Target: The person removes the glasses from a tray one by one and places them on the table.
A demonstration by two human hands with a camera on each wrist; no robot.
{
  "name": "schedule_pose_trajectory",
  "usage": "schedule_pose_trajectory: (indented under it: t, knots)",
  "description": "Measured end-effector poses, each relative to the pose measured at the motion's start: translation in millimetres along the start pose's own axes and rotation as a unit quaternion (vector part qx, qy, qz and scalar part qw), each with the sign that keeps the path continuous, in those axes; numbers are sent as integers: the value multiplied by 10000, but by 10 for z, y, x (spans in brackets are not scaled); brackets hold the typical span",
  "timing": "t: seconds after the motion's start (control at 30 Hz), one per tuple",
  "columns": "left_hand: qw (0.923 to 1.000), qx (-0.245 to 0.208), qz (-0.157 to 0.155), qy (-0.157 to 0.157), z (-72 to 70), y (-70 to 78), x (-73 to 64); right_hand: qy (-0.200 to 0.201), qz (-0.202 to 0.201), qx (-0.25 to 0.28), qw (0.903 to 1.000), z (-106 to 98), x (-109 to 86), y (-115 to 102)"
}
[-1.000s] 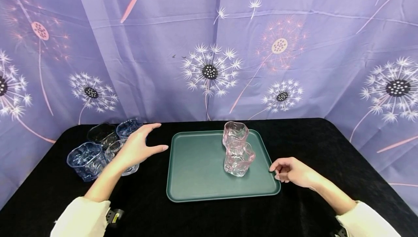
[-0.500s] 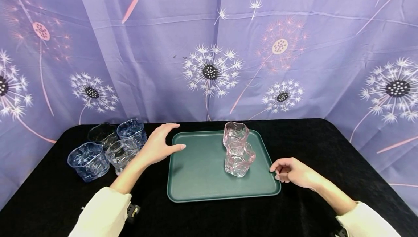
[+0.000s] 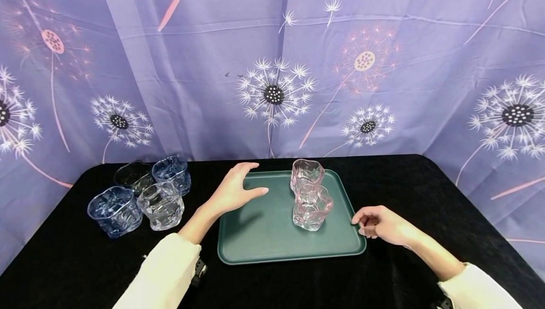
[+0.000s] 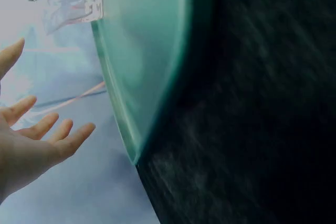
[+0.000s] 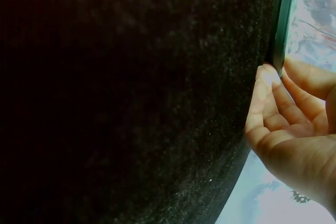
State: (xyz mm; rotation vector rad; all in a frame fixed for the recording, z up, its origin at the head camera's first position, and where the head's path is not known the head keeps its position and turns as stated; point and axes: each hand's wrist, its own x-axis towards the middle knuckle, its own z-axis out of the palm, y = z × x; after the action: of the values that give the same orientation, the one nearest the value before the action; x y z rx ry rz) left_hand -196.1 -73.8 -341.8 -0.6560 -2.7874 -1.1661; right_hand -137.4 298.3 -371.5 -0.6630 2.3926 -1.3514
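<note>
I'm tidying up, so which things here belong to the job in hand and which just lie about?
Likely job:
green rectangular tray, its edge pinched by the right hand
two pink wavy glass cups on it

Seemingly lying about:
two blue wavy glass cups
two clear wavy glass cups

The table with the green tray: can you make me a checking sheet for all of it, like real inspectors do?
Surface: table covered in black.
Job's things: green tray lies flat, bearing a front pink glass and a rear pink glass. Left of it stand a front blue glass, rear blue glass, front clear glass and rear clear-looking glass.
Clutter: nothing seen.
Hands: left hand is open by the tray's left rear corner, holding nothing; right hand pinches the tray's right rim.
Cables: nothing seen.
Surroundings: purple dandelion-print curtain.
</note>
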Motion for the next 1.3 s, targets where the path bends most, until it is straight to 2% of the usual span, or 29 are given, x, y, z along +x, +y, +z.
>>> schedule_pose_trajectory:
  t: [0.17,0.67,1.03,1.3]
  knots:
    - [9998,-112,-91,-126,101,63,73,-1,-37,11,10000,1,4,5]
    - [9984,-462,-98,-307,364,190,233,-29,4,10,10000,0,18,10]
    - [9982,-567,73,-160,461,277,341,-2,128,-27,9999,-7,21,-4]
    - [9977,-557,231,-315,510,336,455,-34,162,16,9999,-8,4,-13]
